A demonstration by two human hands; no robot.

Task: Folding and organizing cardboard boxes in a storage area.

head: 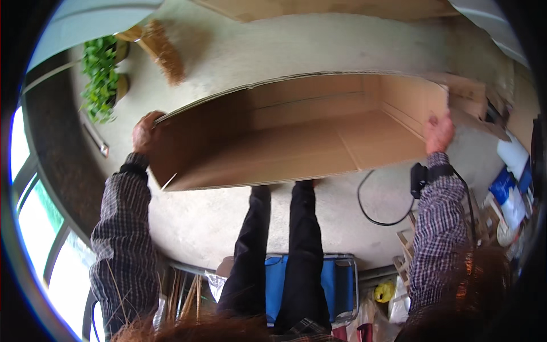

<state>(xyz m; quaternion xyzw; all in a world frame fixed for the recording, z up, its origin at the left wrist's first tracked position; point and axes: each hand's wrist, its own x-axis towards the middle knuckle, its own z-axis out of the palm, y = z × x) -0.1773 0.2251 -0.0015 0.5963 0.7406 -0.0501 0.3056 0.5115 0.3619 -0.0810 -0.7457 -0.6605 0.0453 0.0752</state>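
A large, shallow cardboard box (299, 132) is held up in front of my legs, its open side towards me and nothing visible inside. My left hand (147, 131) grips its left end at the upper corner. At the opposite end, my right hand (439, 131) holds the right side wall, fingers over the edge. A black device is strapped at my right wrist, with a black cable (380, 223) looping down beside it. My feet are mostly hidden behind the box.
Potted green plants (100, 81) and a straw broom head (164, 53) are at the upper left. A blue folding chair (337, 286) stands by my legs. Wooden pieces and plastic bags (515, 205) lie at the right; flattened cardboard (324, 7) is at the top.
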